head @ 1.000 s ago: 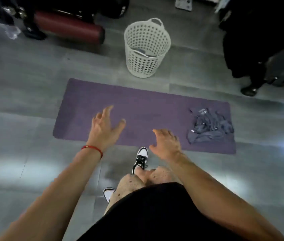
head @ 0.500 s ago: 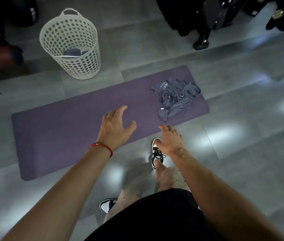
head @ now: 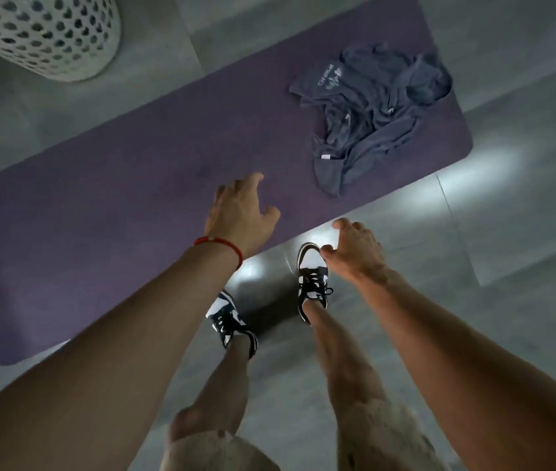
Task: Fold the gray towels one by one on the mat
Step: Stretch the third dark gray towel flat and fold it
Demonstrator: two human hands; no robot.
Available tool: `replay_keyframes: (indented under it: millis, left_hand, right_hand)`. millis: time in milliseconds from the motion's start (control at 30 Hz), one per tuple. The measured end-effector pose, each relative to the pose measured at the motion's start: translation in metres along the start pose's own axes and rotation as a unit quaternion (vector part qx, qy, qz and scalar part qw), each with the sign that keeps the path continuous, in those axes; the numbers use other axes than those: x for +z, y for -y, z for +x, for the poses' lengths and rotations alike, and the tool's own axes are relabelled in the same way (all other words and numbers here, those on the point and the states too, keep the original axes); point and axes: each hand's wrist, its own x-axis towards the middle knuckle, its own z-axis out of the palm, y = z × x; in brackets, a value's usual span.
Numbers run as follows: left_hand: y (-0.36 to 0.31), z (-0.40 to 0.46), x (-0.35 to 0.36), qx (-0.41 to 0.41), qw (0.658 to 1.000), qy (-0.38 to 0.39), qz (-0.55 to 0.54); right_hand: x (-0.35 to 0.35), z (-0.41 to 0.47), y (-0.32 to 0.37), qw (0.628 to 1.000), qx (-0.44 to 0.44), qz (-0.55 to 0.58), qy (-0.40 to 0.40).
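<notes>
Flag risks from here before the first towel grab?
1. The gray towels lie in one tangled heap at the mat's right end, so a grab may lift several at once.
2. Both hands, left hand and right hand, are open and short of the heap; the reach is long.
3. The shoes stand at the mat edge and could scuff it.

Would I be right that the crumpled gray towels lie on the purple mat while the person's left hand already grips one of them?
Not quite: the head view shows the left hand open above bare purple mat, gripping nothing. The crumpled gray towels do lie on the mat.
</notes>
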Motion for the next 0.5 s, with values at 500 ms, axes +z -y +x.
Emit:
replay_keyframes:
  millis: [500]
  left_hand:
    - [0.252, 0.263, 0.219, 0.04, 0.986, 0.004, 0.159]
  right_hand:
    - [0.149, 0.403, -0.028, 0.984, 0.111, 0.009, -0.136]
